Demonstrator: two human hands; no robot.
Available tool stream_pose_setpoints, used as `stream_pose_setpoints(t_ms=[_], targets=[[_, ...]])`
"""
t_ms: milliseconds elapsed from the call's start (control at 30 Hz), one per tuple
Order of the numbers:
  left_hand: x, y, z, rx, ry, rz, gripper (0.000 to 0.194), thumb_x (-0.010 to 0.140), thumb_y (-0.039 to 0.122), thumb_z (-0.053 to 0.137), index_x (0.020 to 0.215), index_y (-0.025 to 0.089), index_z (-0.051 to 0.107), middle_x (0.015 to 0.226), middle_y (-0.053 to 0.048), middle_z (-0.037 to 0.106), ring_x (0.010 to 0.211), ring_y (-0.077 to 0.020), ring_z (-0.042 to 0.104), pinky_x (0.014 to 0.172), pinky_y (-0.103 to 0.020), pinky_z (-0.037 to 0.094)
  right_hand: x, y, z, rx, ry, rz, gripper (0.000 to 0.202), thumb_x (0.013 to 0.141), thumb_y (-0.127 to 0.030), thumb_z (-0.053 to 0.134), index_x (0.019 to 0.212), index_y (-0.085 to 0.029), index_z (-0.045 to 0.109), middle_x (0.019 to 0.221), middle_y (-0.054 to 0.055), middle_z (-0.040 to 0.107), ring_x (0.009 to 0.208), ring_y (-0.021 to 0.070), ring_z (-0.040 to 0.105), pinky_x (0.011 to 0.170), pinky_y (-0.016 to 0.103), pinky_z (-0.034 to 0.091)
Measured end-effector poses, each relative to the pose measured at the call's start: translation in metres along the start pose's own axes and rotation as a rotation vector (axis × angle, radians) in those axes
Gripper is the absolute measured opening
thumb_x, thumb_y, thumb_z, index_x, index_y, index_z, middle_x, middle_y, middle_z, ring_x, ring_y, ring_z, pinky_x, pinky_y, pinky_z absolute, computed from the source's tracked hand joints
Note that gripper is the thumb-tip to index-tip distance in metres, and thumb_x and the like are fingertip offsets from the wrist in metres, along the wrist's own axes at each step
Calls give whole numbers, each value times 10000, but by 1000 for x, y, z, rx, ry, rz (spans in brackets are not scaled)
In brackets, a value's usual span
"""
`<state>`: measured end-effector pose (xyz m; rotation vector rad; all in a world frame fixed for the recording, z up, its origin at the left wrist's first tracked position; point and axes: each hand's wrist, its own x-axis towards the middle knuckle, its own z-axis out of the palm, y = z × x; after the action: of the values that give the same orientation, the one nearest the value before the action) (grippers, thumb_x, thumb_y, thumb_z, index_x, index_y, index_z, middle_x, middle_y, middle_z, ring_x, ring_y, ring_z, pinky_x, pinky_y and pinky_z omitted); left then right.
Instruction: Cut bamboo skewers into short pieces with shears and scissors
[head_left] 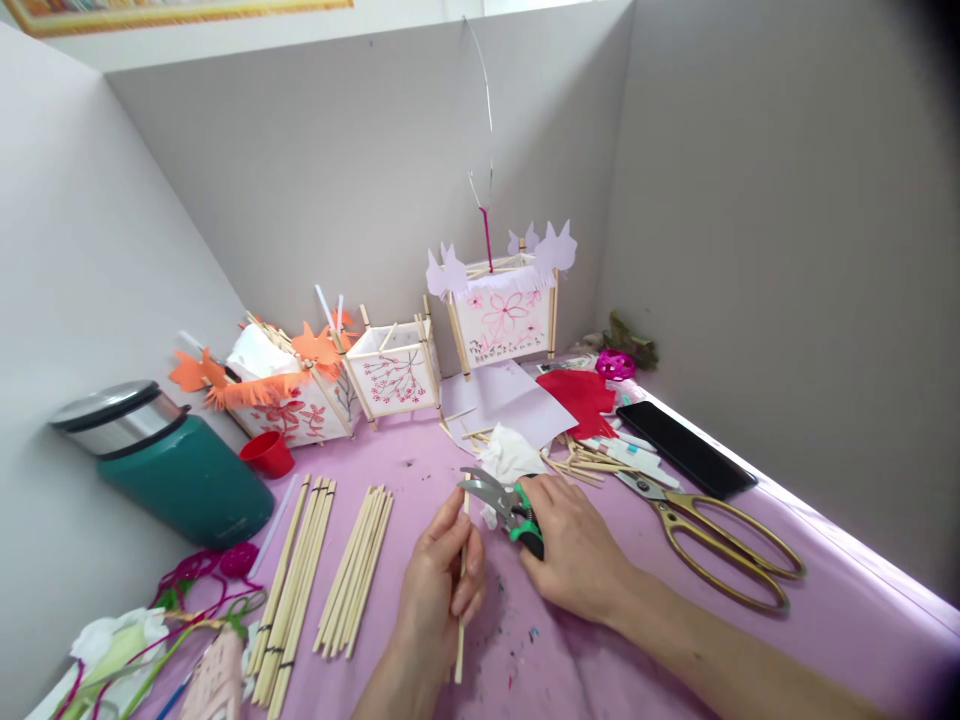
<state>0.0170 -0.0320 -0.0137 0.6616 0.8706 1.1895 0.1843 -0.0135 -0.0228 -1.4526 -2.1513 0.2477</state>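
Note:
My left hand [448, 565] is closed round a thin wooden stick [461, 640], which points up and away from me. In my right hand [574, 545] is a pair of green-handled pruning shears [496, 497], gripped by the handles. The curved blades reach left to the upper end of the stick, beside my left fingertips. Whether the blades touch the wood I cannot tell. Just behind the shears lies a crumpled white tissue [511, 452]. A loose bundle of similar sticks [354, 570] rests left of my left hand, and longer sticks with dark bands [294, 590] lie farther left.
Decorated paper-and-stick lanterns [504, 320] stand along the back partition. A green bottle [184, 480] and a red cup [268, 455] are at the left. Gold-handled scissors [724, 550] and a black phone [686, 450] lie right. Magenta yarn [238, 560] is at lower left.

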Motion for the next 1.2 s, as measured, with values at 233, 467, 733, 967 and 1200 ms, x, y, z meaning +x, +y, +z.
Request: stream_pose_setpoints(t_ms=[233,467,733,967,1200], targets=[[-2,2,1,-67,-19,-27,543,834,245,618,1341,159,446,473,109,454,270,-37,177,271,-153,190,-1,2,2,10,-12,0,301,690,-167,590,984,-193,529,999,87,587,962,260,527,850,372,397],[-1,2,-1,-41,-38,-19,580,837,274,625,1372,158,434,474,111,452,271,-36,169,269,-155,185,0,4,3,12,-44,12,195,747,-173,561,939,-193,530,940,68,608,867,230,564,744,322,404],[-1,2,1,120,67,18,727,806,382,659,1443,138,408,480,110,455,274,-35,205,293,-171,176,1,2,3,-48,2,-25,348,703,-185,598,1042,-181,521,1034,98,579,984,273,509,865,388,384],[-3,-2,3,208,139,46,816,762,459,702,1469,165,420,508,100,452,301,-31,220,316,-185,142,0,0,2,-57,-17,8,324,699,-184,602,1011,-191,515,1020,95,584,982,277,511,850,390,381],[-4,-3,4,264,163,48,809,794,451,662,1486,137,385,503,106,441,301,-35,208,305,-195,142,-2,-2,0,-78,-58,50,249,706,-189,590,948,-190,532,985,95,610,922,274,551,788,367,396]])
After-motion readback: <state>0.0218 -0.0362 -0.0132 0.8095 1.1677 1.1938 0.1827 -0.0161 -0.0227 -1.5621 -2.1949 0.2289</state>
